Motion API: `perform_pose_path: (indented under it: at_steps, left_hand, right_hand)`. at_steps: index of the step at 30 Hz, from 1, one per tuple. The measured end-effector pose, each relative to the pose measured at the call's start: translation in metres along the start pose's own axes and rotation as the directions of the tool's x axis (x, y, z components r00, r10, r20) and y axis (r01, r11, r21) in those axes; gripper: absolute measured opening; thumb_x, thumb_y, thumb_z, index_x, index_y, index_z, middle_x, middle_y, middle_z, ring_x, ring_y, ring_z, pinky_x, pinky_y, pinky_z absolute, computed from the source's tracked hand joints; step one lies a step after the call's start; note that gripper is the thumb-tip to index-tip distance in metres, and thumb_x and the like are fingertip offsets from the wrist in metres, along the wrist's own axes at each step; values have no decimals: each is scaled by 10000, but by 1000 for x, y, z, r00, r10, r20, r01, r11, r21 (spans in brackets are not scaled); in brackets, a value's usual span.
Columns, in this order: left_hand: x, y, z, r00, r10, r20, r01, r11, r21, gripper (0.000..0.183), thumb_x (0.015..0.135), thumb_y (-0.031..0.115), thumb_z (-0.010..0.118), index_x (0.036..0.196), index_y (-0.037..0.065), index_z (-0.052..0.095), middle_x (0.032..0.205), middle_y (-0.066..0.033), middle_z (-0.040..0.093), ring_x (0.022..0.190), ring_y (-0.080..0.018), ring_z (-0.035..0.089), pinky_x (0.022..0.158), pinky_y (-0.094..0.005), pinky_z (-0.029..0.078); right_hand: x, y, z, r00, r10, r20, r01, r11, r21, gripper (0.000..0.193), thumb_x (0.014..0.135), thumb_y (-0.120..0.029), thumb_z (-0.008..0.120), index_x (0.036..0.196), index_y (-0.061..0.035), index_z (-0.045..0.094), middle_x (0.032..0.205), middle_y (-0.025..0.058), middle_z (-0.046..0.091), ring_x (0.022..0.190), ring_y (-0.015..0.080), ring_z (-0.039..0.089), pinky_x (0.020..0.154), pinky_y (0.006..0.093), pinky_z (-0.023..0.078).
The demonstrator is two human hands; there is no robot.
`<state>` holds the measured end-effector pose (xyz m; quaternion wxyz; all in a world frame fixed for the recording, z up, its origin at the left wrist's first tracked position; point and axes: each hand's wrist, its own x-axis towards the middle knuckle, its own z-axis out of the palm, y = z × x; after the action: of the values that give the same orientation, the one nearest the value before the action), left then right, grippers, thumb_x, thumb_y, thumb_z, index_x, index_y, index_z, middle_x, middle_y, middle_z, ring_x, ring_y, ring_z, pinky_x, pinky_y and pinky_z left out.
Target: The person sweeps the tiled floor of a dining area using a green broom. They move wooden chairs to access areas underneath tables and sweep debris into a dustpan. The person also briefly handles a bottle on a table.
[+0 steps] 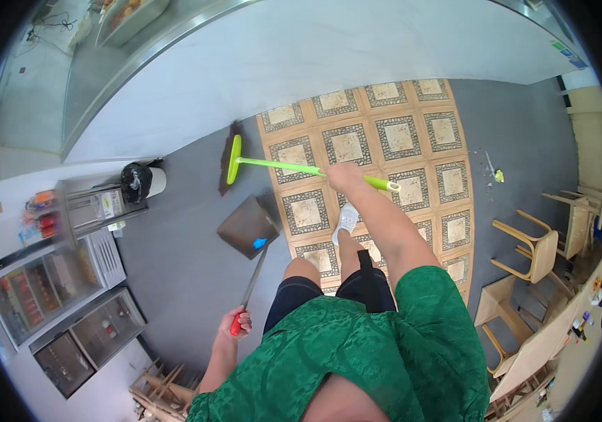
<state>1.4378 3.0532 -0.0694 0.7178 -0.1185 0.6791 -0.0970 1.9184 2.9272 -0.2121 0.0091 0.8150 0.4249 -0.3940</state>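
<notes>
My right hand (344, 177) is closed round the handle of a bright green broom (280, 165), held out across the patterned mat. The broom's dark bristles point left, near the foot of the white counter. At lower left my left hand (238, 323) grips the red end of a long-handled dustpan (246, 228). Its dark pan lies over the grey floor below the broom head, left of the mat. A small blue piece (259, 243) shows on the pan where the handle joins it.
A tile-patterned mat (347, 144) runs under my feet over the grey floor. The white counter (357, 46) curves along the far side. A bin with a black bag (136, 183) and glass-door fridges (48, 288) stand at left. Wooden chairs (536, 253) and a yellow-green scrap (499, 176) are at right.
</notes>
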Motion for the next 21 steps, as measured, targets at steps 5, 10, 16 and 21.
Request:
perform_pose_path:
  at_steps: [5, 10, 16, 21]
  left_hand:
    - [-11, 0, 55, 998, -29, 57, 30, 999, -23, 219, 864, 222, 482, 824, 8, 493, 530, 43, 402, 417, -63, 383, 383, -210, 312]
    - [20, 37, 91, 993, -99, 64, 98, 995, 25, 241, 862, 244, 481, 849, 3, 487, 535, 44, 415, 402, -58, 374, 371, -212, 312]
    - [41, 110, 143, 972, -232, 37, 220, 953, 208, 231, 839, 247, 505, 749, 36, 478, 518, 44, 402, 414, -80, 386, 382, -221, 320]
    - [38, 144, 184, 954, -284, -98, 299, 926, 232, 238, 822, 256, 517, 748, 32, 495, 510, 39, 439, 414, -86, 406, 392, -224, 341]
  right_hand:
    - [-11, 113, 21, 989, 73, -127, -57, 990, 127, 306, 827, -162, 446, 1094, -236, 575, 945, 84, 623, 863, 266, 600, 728, 402, 475]
    - [-146, 244, -15, 897, 442, 26, -440, 883, 160, 331, 850, -260, 454, 1155, -371, 520, 925, 109, 615, 849, 288, 591, 751, 389, 463]
    - [-260, 273, -44, 604, 789, 115, -794, 582, 179, 375, 830, -280, 427, 1193, -343, 495, 965, 151, 599, 906, 301, 579, 804, 387, 449]
    - [-288, 276, -50, 563, 826, 3, -802, 546, 241, 377, 848, -236, 404, 1207, -307, 490, 988, 153, 596, 925, 297, 575, 806, 391, 447]
